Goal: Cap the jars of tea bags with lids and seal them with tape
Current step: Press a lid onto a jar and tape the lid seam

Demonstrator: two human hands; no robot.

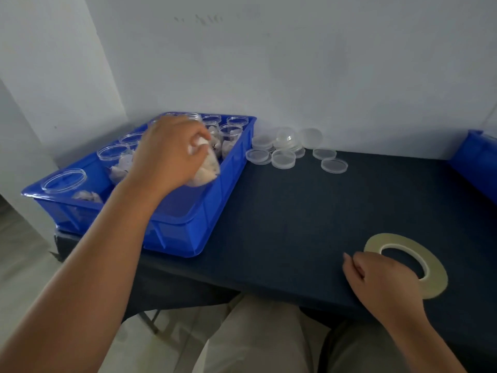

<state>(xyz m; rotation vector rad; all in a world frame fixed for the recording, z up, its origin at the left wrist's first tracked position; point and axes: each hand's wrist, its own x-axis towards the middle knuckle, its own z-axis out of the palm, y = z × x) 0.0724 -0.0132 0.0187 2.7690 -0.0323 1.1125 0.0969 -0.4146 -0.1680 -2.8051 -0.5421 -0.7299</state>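
Observation:
A blue tray (209, 211) on the left of the dark table holds several clear open jars (114, 153) with tea bags inside. My left hand (169, 154) reaches over the tray and grips a clear jar of tea bags (205, 170), tilted above the tray's right side. Several clear lids (282, 158) lie in a loose pile by the wall, right of the tray. A flat roll of tape (430, 262) lies near the table's front edge. My right hand (382, 281) rests on the table against the roll's left side, fingers loosely curled, holding nothing.
A second blue bin (476, 160) stands at the table's right edge. The table (295, 224) has a dark blue cover and meets a white wall behind. My lap sits below its front edge.

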